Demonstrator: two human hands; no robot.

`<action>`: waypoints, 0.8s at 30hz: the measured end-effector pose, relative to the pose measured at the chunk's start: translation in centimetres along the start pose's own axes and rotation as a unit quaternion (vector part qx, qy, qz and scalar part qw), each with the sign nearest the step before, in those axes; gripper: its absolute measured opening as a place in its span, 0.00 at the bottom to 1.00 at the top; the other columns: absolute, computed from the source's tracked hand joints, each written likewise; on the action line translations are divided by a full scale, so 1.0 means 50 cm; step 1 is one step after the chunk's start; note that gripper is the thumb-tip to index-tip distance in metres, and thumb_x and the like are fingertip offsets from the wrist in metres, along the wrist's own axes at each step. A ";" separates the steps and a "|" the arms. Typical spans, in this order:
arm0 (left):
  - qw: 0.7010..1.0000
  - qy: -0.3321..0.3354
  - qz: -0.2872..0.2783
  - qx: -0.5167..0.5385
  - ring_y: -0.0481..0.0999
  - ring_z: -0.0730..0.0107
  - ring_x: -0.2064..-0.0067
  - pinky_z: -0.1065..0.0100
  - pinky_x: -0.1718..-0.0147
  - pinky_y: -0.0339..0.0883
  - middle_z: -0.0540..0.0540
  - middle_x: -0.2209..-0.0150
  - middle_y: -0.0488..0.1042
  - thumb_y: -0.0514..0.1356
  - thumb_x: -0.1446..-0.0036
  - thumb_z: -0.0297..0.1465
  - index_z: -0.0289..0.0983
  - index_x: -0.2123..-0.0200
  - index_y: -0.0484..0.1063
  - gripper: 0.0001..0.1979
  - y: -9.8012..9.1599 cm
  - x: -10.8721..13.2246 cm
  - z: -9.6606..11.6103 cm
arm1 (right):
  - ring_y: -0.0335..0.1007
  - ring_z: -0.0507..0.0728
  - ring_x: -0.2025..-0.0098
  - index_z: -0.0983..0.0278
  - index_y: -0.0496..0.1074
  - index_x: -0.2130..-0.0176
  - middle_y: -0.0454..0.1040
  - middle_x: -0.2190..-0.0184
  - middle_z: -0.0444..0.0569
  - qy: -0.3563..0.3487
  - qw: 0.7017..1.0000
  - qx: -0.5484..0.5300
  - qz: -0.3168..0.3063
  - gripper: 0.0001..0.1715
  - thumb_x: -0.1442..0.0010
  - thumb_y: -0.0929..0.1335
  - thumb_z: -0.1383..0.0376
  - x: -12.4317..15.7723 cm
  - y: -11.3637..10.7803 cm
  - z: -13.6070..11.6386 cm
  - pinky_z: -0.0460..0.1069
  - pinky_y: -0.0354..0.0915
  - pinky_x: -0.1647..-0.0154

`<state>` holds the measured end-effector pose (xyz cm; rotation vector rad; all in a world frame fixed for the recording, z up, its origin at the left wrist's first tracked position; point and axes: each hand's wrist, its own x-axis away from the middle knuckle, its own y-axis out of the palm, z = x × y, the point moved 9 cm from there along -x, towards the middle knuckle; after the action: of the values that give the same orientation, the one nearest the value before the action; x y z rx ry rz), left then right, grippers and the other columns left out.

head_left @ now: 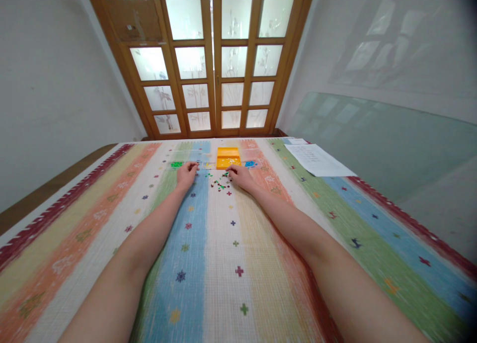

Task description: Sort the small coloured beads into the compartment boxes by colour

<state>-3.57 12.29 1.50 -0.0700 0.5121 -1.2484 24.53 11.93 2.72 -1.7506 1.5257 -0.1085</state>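
My left hand (pixel 187 174) is closed in a pinch, just right of a small heap of green pieces (pixel 176 164). Whatever its fingertips hold is too small to name. My right hand (pixel 240 177) is also pinched, its fingertips at the edge of a scatter of tiny green and dark red pieces (pixel 221 185) on the cloth; I cannot make out what is in them. Beyond the hands stands an open yellow box (pixel 228 151) with its lid up and small pale pieces in it. A heap of blue pieces (pixel 251 163) lies right of the box.
A striped tablecloth (pixel 223 293) covers the table. White sheets of paper (pixel 318 159) lie toward the right edge. A glass-paned wooden door (pixel 216 92) stands past the far edge, and a pale glass panel (pixel 372 149) leans along the right wall.
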 end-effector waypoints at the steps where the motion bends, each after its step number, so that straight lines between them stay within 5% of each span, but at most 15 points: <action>1: 0.999 -0.014 0.013 0.026 0.80 0.64 0.62 0.66 0.62 0.75 0.43 0.61 0.82 0.59 0.37 0.30 0.36 0.56 0.80 0.10 -0.006 -0.003 -0.009 | 0.78 0.56 0.61 0.62 0.82 0.58 0.83 0.63 0.46 -0.002 1.000 0.001 -0.001 0.14 0.35 0.66 0.73 0.000 0.001 -0.001 0.49 0.68 0.55; 10: 0.989 -0.079 0.017 0.121 0.79 0.73 0.65 0.68 0.62 0.78 0.38 0.42 0.79 0.60 0.36 0.28 0.37 0.32 0.68 0.28 -0.013 -0.009 -0.031 | 0.78 0.58 0.58 0.61 0.83 0.58 0.84 0.59 0.49 -0.028 0.999 0.032 -0.004 0.14 0.34 0.67 0.71 0.002 0.005 -0.011 0.51 0.69 0.52; 17: 0.994 0.034 -0.052 -0.093 0.81 0.64 0.63 0.58 0.51 0.75 0.42 0.53 0.83 0.57 0.38 0.27 0.37 0.51 0.82 0.17 0.015 -0.001 -0.003 | 0.75 0.61 0.50 0.62 0.82 0.54 0.82 0.54 0.53 -0.147 0.983 0.102 -0.048 0.12 0.32 0.68 0.69 0.016 0.030 -0.071 0.54 0.67 0.45; 24: 0.967 0.138 -0.117 -0.181 0.81 0.57 0.50 0.58 0.45 0.71 0.42 0.52 0.83 0.57 0.35 0.29 0.39 0.54 0.83 0.15 0.052 0.026 0.033 | 0.74 0.60 0.45 0.60 0.82 0.50 0.81 0.50 0.52 -0.284 0.940 0.103 -0.158 0.13 0.28 0.68 0.65 0.059 0.088 -0.143 0.56 0.65 0.39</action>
<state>-0.29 11.60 1.67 -0.2751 0.9949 -1.3900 17.95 6.01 3.71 -1.6547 0.7836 0.0727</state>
